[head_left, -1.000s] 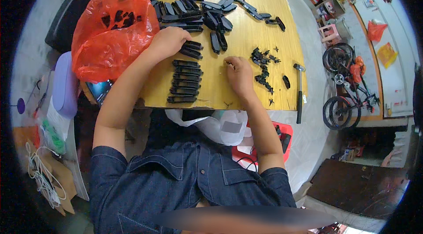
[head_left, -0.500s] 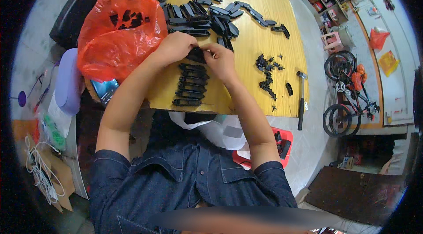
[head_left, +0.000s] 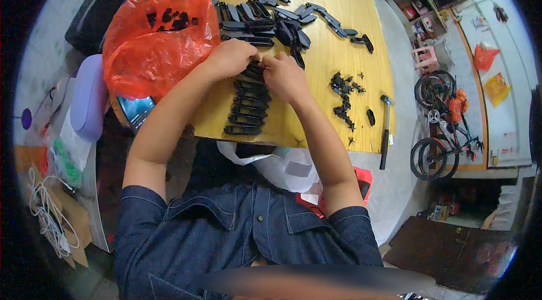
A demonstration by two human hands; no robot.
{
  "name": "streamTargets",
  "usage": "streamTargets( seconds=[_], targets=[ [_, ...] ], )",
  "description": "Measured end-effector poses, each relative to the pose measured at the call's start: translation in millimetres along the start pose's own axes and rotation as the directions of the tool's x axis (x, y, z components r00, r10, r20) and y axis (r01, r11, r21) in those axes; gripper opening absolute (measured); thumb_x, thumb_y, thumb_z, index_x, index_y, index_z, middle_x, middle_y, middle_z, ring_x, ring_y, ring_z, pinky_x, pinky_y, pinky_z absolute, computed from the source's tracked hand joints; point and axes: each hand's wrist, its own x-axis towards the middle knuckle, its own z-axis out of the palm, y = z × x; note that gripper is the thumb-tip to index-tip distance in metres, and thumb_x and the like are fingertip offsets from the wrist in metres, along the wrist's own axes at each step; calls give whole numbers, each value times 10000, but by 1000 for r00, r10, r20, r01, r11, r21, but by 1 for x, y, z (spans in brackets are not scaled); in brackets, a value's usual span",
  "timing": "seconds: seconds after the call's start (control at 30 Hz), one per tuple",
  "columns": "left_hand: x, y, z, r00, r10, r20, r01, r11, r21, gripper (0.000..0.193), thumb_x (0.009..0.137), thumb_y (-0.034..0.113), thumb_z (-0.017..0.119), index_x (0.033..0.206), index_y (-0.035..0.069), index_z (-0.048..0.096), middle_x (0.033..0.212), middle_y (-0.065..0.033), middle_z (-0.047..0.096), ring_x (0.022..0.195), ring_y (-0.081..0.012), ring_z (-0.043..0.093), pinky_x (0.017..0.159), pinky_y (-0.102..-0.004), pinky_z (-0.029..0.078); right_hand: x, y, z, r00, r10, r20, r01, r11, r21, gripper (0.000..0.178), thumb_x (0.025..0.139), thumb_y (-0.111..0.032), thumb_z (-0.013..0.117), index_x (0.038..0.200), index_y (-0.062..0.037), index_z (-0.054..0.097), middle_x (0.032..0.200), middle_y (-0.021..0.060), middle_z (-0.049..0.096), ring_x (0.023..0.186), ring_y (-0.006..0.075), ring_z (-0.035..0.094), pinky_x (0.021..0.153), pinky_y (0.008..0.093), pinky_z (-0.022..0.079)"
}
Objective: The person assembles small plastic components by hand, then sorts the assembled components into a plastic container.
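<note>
My left hand and my right hand meet over the wooden table, fingertips pinched close together. Between and just below them is a black plastic piece, largely covered by the fingers. It lies at the far end of a row of similar long black pieces, set side by side and running toward the table's near edge. Beyond my hands lies a loose heap of long black plastic parts. Small black clips are scattered to the right of my right forearm.
An orange-red plastic bag with small black bits on it lies left of my left hand. A phone rests below the bag. A hammer lies at the table's right edge. Near my lap are a white bag and a red container.
My hands have come down a little, and the black piece between them now sits closer to the row's far end. The whole view has shifted slightly.
</note>
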Motion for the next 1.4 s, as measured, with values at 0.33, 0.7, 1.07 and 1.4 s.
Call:
streamTargets(
  seconds=[0.33,0.7,1.07,1.4],
  targets=[
    [-35,14,3,996,-61,-64,46,976,-215,303,873,187,472,1120,41,566,1097,-161,584,1043,-292,540,898,-369,414,-37,23,16,952,258,-167,-44,651,758,306,898,-179,455,1169,-53,518,1145,144,537,1067,275,508,904,343,400],
    [-65,73,30,785,-532,-317,-55,451,-891,646,959,439,155,1358,-65,215,1422,-189,237,1338,-248,192,1093,-319,114,-36,-21,51,933,345,-100,48,157,986,575,966,-391,285,1382,2,221,1417,156,275,1315,225,259,1076,313,173],
    [-100,54,-12,825,-215,-523,264,964,19,467,742,208,658,1162,61,517,1114,-159,559,1015,-299,536,885,-374,420,-46,-29,14,955,95,-283,69,852,518,618,901,-401,435,1342,12,306,1371,235,312,1299,335,269,1068,385,203],
    [-123,64,-52,708,-485,-513,249,852,-461,335,803,91,566,1127,15,527,947,-137,561,917,-252,567,817,-349,449,-48,-40,17,995,-76,-67,82,992,93,777,807,-545,488,1390,-94,242,1439,202,182,1340,377,114,1062,523,121]
  ],
)
